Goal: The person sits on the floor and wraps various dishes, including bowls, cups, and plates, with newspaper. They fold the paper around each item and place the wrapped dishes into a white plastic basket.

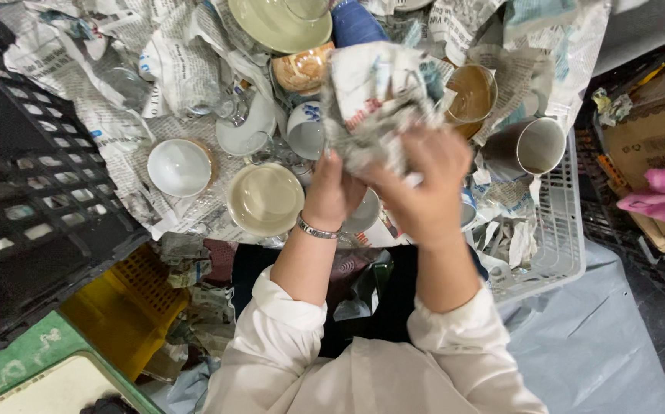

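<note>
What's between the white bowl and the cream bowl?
Head view: only crumpled newspaper lies between the white bowl and the cream bowl; no other dish.

White cup (180,167), cream bowl (265,198) and grey mug (530,145) lie on newspaper (122,123).

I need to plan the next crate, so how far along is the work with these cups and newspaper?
Little looks finished: no closed bundles show apart from the one in hand. Both hands, left hand and right hand, grip a crumpled newspaper bundle; what is inside is hidden. Left bare on the paper: white bowl, cream bowl, grey mug, brown glass cup.
</note>
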